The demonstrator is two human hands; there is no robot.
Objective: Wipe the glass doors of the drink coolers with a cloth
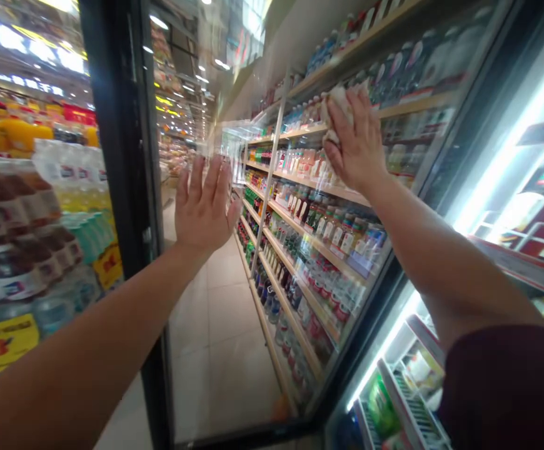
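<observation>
A glass door [216, 350] with a black frame stands in front of me, swung out from a lit cooler. Near the door's left side, my left hand [204, 209] lies flat against the pane with its fingers spread and nothing in it. Higher up and to the right, my right hand [359, 144] presses a crumpled whitish cloth [339, 103] to the glass. Part of the cloth is hidden under the palm; its edges show around the fingers. Whether it is fabric or paper I cannot tell.
Shelves of bottled drinks [332, 231] show through or in the glass. On the right, the cooler's bright light strip [516, 144] runs beside wire racks [413, 400] with packages. Stacked bottle packs [19, 250] and a yellow price sign [4, 344] stand at the left.
</observation>
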